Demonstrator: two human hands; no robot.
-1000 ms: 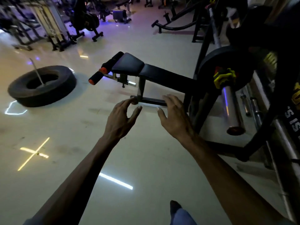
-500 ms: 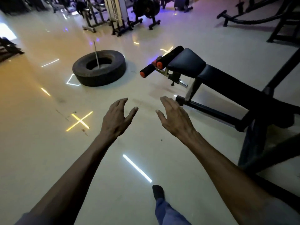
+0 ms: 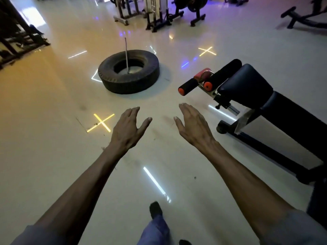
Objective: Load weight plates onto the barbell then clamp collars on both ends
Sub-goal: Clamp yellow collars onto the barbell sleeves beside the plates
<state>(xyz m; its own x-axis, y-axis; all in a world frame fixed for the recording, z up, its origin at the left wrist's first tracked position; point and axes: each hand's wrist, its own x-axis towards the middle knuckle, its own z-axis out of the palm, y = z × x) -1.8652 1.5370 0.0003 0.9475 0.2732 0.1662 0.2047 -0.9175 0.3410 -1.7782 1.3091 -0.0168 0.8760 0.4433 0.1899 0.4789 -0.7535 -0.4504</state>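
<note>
Both hands are hanging empty over the glossy pale gym floor [image 3: 53, 156], palms facing each other: left hand [image 3: 127, 129] with fingers straight and thumb spread out, right hand [image 3: 193, 126] with fingers straight and together, thumb apart. Neither is touching or holding anything. Bare forearms are reaching in from the bottom edge of the floor view, grey sleeves [image 3: 297, 230] showing at the bottom corners. Between the arms, a blue trouser leg [image 3: 155, 230] with a dark foot [image 3: 155, 208] is stepping onto the floor.

Barbell, weight plates and collars: none is showing up here, so can't tell where they are.

Just right of the right hand, a black padded sit-up bench [image 3: 251, 87] is running off to the right edge, its black foam rollers with orange end caps [image 3: 188, 85] pointing toward the middle of the floor. Yellow cross-shaped light reflection [image 3: 100, 122] is lying on the floor just left of the left hand, a white streak reflection [image 3: 155, 183] between the forearms.

Further out, ahead of the hands, a large black rubber tyre [image 3: 129, 75] is lying flat with a thin metal rod [image 3: 126, 53] standing upright in its hole. Along the far edge, dark machine frames [image 3: 159, 16] are standing, too dim and blurred to identify.
</note>
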